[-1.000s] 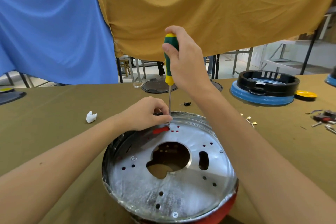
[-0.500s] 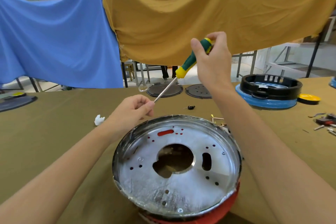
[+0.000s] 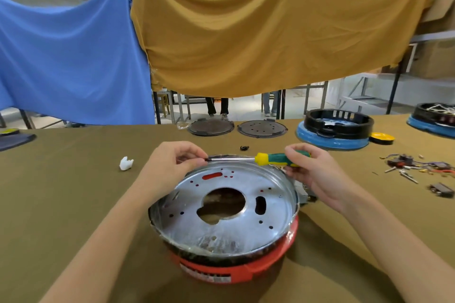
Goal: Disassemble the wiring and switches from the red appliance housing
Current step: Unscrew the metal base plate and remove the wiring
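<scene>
While the red appliance housing (image 3: 242,270) sits on the near table (image 3: 73,192) under its perforated metal plate (image 3: 221,206), the right hand (image 3: 317,174) grips a level screwdriver (image 3: 256,158) by its green handle and the left hand (image 3: 172,167) pinches its tip.

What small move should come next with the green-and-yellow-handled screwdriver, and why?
Probably pluck off whatever sits at the tip and set it on the olive table cloth. The right hand holds the green-and-yellow-handled screwdriver level above the red appliance housing, clear of its silver metal plate, while the left hand pinches the tip. What it pinches is too small to tell.
</scene>
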